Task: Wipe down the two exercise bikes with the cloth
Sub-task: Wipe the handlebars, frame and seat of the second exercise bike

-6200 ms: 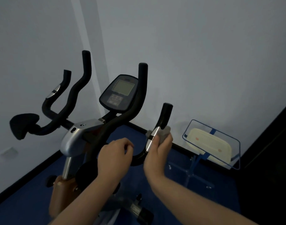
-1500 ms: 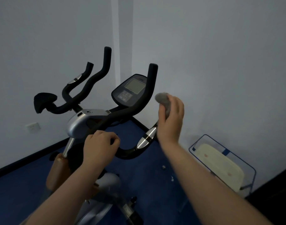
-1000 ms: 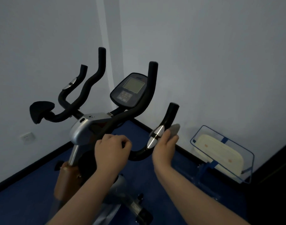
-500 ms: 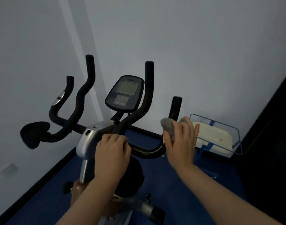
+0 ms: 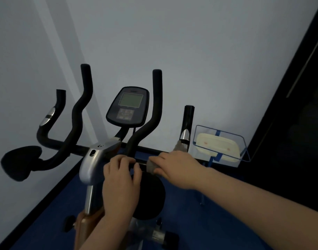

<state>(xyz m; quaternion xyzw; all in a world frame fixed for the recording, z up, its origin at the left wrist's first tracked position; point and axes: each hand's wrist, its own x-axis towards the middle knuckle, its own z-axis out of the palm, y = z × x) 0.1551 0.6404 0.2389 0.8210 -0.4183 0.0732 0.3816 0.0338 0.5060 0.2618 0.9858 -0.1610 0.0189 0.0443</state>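
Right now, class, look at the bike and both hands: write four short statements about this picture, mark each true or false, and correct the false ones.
1. The right hand presses the grey cloth on the handlebar. True.
2. The left hand hangs free. False: it grips the bar beside the cloth.
3. The console screen sits between the two tall uprights. True.
4. The blue wire rack stands left of the bike. False: it stands right.
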